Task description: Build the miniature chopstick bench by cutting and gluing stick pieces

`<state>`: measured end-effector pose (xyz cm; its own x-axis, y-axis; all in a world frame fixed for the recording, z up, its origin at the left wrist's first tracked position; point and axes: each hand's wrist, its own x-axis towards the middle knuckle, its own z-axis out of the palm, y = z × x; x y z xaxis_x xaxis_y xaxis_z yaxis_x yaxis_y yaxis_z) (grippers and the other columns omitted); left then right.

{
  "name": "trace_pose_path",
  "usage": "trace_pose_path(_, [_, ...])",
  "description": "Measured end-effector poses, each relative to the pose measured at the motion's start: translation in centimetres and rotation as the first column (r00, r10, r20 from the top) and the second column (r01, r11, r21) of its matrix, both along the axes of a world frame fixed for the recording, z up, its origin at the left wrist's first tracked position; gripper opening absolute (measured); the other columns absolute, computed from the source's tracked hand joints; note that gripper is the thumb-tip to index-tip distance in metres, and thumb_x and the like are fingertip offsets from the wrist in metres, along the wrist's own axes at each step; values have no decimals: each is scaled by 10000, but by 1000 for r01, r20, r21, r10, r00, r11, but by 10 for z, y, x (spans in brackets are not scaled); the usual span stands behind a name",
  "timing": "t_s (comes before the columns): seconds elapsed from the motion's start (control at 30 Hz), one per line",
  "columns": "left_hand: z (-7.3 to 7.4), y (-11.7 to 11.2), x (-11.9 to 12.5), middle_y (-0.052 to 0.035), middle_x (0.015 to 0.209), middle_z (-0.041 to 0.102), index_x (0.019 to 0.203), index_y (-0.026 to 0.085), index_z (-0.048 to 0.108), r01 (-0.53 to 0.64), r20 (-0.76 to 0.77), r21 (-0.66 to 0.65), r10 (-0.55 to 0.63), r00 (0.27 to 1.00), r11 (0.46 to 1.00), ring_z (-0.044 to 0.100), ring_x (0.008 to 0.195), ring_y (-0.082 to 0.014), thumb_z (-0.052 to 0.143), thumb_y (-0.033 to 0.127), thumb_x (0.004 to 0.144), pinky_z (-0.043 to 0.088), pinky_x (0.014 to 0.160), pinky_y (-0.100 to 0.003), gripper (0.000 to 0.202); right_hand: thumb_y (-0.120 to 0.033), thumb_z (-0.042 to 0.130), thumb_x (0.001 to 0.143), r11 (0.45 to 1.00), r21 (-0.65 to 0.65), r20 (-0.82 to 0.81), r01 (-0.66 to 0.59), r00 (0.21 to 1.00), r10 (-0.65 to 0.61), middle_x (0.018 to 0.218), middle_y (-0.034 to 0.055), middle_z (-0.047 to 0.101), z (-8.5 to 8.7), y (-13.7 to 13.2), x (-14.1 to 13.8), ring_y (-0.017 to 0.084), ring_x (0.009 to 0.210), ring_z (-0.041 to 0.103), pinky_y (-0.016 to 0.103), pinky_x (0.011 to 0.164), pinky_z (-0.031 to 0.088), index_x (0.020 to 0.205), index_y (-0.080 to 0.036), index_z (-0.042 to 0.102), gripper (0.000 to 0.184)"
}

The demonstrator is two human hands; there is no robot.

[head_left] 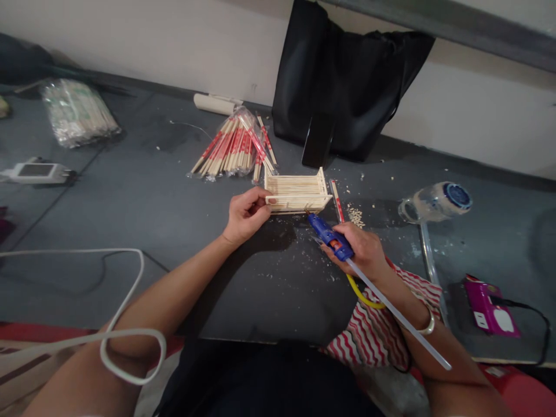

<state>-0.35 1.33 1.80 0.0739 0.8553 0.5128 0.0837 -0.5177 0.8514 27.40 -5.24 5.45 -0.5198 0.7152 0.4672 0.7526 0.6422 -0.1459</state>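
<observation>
A small box-like frame of pale wooden sticks (297,186) sits on the dark table in front of me. My left hand (247,214) pinches its left end between thumb and fingers. In my right hand (362,249) is a blue hot glue gun (324,230), its nozzle at the frame's lower right edge; whether it touches I cannot tell. A long translucent glue stick (399,315) sticks out of the gun's back. Close to the gun lies a single red-banded chopstick (337,201), beside a little heap of cut stick bits (356,217).
Behind the frame are a bag of red-banded chopsticks (234,145), a phone (318,141) and a black bag (347,81). A glass jar (436,201) lies at the right, near a purple box (490,307). A striped cloth (369,333) and white cable (130,289) are nearer me.
</observation>
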Motion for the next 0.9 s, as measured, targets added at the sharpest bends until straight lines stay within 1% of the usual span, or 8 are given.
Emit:
trace_pose_path(0.23, [-1,0,0,77,535,454,786,191,695,7,11,21,-7,1000,1000,342,448,-62,673,195,790,263,428,-191,23,-349,608,967,1000,18,7,-19,1000,19,872,55,759,6,0,0,194,729,725,279,613,497,1075,-221,595,168])
trace_pose_path(0.4, [0,0,0,71,537,452,765,191,697,-15,0,11,15,1000,1000,350,460,-66,677,202,781,275,440,-199,28,-346,616,955,999,-38,13,4,1000,-4,882,56,757,7,-1,2,200,742,724,283,635,503,1089,-226,613,179])
trace_pose_path(0.57, [-1,0,1,69,536,455,769,193,703,-22,6,9,22,1000,1000,353,465,-70,675,215,775,270,442,-203,36,-389,609,966,997,-76,13,12,1000,-11,864,53,751,11,-1,4,195,727,717,279,630,497,1056,-229,628,184])
trace_pose_path(0.8, [0,0,1,69,530,451,749,187,699,-30,10,3,30,999,1000,347,460,-65,669,218,763,261,440,-195,46,-423,598,987,997,-79,19,6,1000,-5,826,46,744,22,-3,4,182,685,702,273,590,472,1031,-225,616,204])
trace_pose_path(0.9, [-1,0,1,66,531,460,748,189,700,-29,11,-2,29,1000,1000,355,464,-69,675,219,761,272,446,-197,41,-430,598,987,995,-93,28,30,999,-27,820,42,743,24,-3,5,182,666,695,277,588,472,1025,-228,613,206])
